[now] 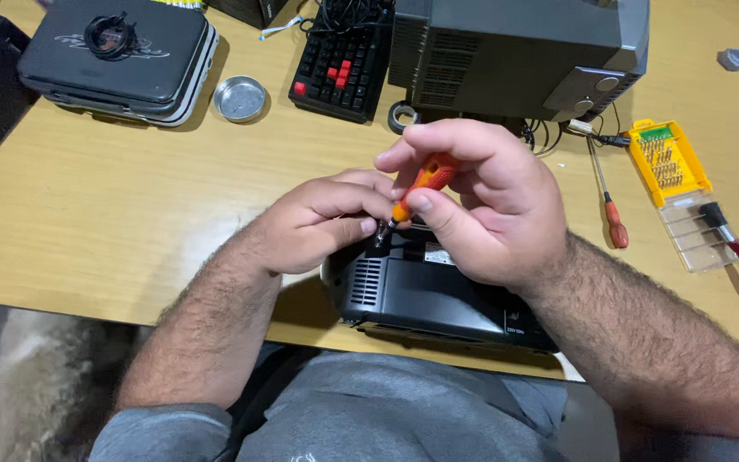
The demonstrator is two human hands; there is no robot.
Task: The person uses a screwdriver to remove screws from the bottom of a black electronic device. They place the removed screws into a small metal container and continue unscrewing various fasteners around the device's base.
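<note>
A black box-shaped device (438,295) with vent slots lies at the table's near edge, just in front of me. My right hand (489,205) grips an orange-handled screwdriver (425,181), tilted down to the left with its tip at the device's top left corner. My left hand (322,218) rests on that same corner, thumb and fingers pinched around the screwdriver's tip. What is under the tip is hidden by my fingers.
On the wooden table (113,214): a black hard case (117,56) far left, a small round metal dish (239,97), a black keyboard with red keys (339,64), a grey monitor (515,51), a yellow bit set (667,161), a red screwdriver (613,218).
</note>
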